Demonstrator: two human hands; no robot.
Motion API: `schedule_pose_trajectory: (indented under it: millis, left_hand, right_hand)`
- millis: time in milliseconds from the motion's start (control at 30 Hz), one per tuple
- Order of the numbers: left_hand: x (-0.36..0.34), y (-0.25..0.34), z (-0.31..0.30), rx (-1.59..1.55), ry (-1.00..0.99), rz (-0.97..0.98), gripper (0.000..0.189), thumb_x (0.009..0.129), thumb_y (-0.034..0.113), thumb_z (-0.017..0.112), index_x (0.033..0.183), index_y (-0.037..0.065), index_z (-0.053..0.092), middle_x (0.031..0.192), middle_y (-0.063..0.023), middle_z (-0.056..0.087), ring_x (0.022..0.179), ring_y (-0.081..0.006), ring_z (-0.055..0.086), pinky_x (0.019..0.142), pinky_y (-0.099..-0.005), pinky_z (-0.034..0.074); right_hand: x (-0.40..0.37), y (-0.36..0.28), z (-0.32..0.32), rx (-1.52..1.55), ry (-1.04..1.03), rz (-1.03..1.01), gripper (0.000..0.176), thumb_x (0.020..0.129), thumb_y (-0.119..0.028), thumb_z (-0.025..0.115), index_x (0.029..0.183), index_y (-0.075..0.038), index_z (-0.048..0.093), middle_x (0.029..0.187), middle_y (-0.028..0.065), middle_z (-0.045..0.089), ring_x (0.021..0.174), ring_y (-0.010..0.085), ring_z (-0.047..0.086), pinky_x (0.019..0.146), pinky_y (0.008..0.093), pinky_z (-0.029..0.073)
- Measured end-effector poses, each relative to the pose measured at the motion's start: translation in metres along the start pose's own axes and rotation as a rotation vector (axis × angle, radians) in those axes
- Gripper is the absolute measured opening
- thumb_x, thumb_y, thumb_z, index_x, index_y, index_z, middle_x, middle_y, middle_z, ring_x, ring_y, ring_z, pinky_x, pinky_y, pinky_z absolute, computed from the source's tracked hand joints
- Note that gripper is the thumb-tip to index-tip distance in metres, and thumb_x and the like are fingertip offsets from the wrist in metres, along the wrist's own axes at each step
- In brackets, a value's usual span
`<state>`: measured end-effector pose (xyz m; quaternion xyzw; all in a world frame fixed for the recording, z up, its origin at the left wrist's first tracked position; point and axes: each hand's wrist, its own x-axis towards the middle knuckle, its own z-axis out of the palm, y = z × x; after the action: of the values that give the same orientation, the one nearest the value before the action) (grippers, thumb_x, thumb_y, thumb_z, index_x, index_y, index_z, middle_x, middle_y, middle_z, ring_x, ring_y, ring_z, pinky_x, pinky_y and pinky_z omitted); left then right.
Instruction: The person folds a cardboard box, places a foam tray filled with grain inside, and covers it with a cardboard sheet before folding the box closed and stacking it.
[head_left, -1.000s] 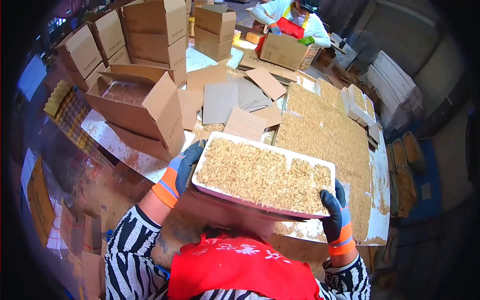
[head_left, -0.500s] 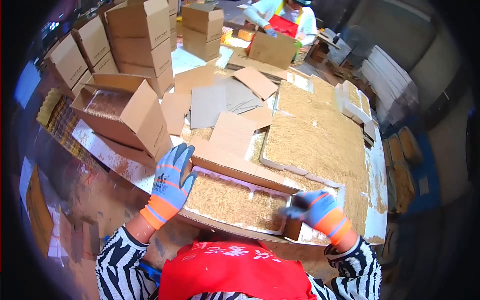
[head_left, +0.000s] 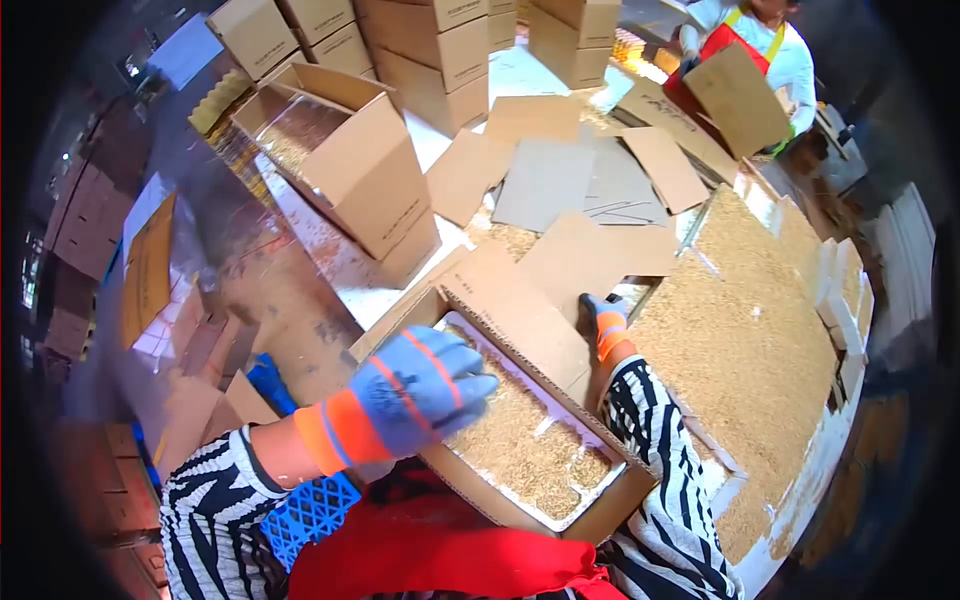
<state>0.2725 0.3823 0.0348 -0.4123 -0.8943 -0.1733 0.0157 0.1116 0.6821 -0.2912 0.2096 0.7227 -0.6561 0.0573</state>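
My left hand [head_left: 425, 385], in a grey-blue glove with an orange cuff, is above the near left part of an open cardboard box [head_left: 620, 500]. Its fingers are curled together, and the palm side is hidden. Inside the box, a white-edged tray holds golden, straw-like shreds [head_left: 530, 440]. Beyond the box, my right hand [head_left: 606, 325] reaches to the edge of a flat brown cardboard sheet [head_left: 570, 260]. The fingers are bent onto that edge, partly out of sight. The box lies slanted between my forearms.
A wide bed of golden shreds [head_left: 740, 350] covers the table's right side. Grey sheets [head_left: 545, 185] lie behind the brown ones. An open, filled carton [head_left: 370, 180] stands at left, with stacked cartons [head_left: 450, 60] behind. Across the table a co-worker holds a cardboard box [head_left: 735, 100].
My right hand has left the box's right end and moved to the cardboard sheet. My left hand has come off the left rim, over the box. The view has turned.
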Motion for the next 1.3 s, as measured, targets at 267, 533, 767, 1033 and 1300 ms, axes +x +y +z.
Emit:
schedule_pose_trajectory:
  millis: [267, 533, 767, 1033, 1300]
  left_hand:
    - [-0.014, -0.019, 0.001, 0.026, 0.328, -0.147, 0.037, 0.073, 0.016, 0.070, 0.105, 0.005, 0.058, 0.104, -0.0125, 0.057, 0.099, -0.0305, 0.055, 0.083, -0.0383, 0.045]
    - [-0.014, -0.059, 0.047, -1.166, 0.463, -0.377, 0.055, 0.088, 0.005, 0.054, 0.139, 0.000, 0.035, 0.140, -0.0142, 0.041, 0.132, -0.0239, 0.037, 0.110, -0.0334, 0.027]
    - [-0.025, -0.072, 0.060, -1.085, 0.329, -0.325, 0.054, 0.091, 0.019, 0.054, 0.138, -0.002, 0.038, 0.142, -0.0171, 0.041, 0.132, -0.0251, 0.038, 0.110, -0.0328, 0.027]
    - [-0.029, -0.061, 0.064, -1.336, 0.386, -0.369, 0.054, 0.090, 0.008, 0.049, 0.141, -0.002, 0.034, 0.143, -0.0173, 0.040, 0.133, -0.0253, 0.037, 0.110, -0.0314, 0.026]
    - [-0.031, -0.058, 0.067, -1.385, 0.366, -0.368, 0.059, 0.086, -0.003, 0.048, 0.142, -0.002, 0.031, 0.145, -0.0152, 0.038, 0.135, -0.0225, 0.034, 0.111, -0.0300, 0.025]
  right_hand:
    - [-0.143, -0.211, -0.109, -0.130, 0.295, -0.610, 0.026, 0.090, -0.016, 0.059, 0.110, 0.000, 0.062, 0.103, 0.0076, 0.065, 0.091, 0.0165, 0.057, 0.083, 0.0311, 0.046]
    - [-0.367, -0.351, -0.085, -0.962, -0.119, -0.982, 0.028, 0.074, -0.006, 0.066, 0.101, -0.003, 0.063, 0.087, 0.0115, 0.065, 0.075, 0.0251, 0.062, 0.065, 0.0324, 0.048]
    - [-0.398, -0.331, 0.001, -1.626, -0.109, -1.050, 0.031, 0.074, -0.013, 0.067, 0.105, -0.008, 0.062, 0.079, 0.0034, 0.058, 0.065, 0.0196, 0.053, 0.057, 0.0309, 0.043]
    - [-0.390, -0.296, 0.009, -1.599, -0.014, -1.131, 0.036, 0.070, -0.006, 0.070, 0.105, -0.004, 0.060, 0.080, 0.0071, 0.059, 0.066, 0.0239, 0.055, 0.060, 0.0345, 0.045]
    - [-0.386, -0.254, 0.024, -1.644, -0.112, -1.062, 0.039, 0.075, -0.015, 0.062, 0.112, -0.003, 0.055, 0.089, 0.0096, 0.057, 0.078, 0.0227, 0.056, 0.066, 0.0323, 0.047]
